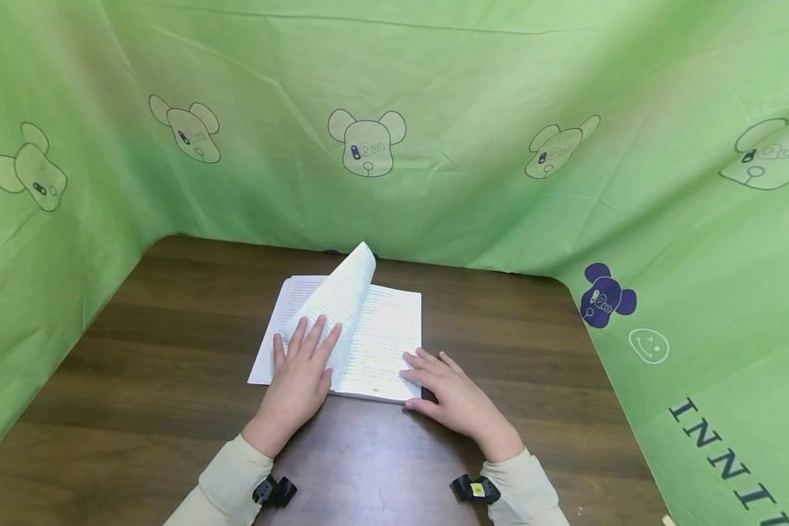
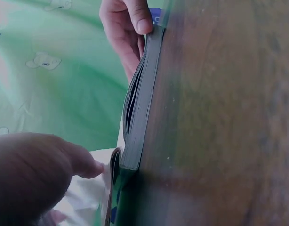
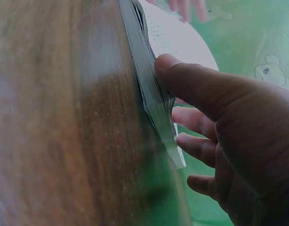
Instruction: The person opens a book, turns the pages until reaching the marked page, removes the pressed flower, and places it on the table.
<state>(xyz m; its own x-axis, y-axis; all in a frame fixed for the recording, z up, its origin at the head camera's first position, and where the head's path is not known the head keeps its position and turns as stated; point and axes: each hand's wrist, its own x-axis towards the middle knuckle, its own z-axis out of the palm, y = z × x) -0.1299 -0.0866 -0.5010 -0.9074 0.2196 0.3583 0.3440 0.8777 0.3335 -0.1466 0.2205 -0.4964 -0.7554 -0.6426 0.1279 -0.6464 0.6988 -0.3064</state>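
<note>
Pale sleeves lie nearest, each wrist wearing a small black device; past them, an open book lies on the brown wooden worktop, closer to its far edge than its middle, and a little nearer the left far corner than the right; one page stands up from it, curling, its tip raised toward that far edge; the person's left hand lies against this page with its fingers spread and straight, gripping nothing, thumb near the book's lower middle; the right hand rests at the book's lower right corner, relaxed and not clenched, its thumb against the lower edge and its fingers by the right side; beyond the worktop's far edge and along both sides hangs a green curtain, printed with outlined animal heads and, to the right, a purple one.
</note>
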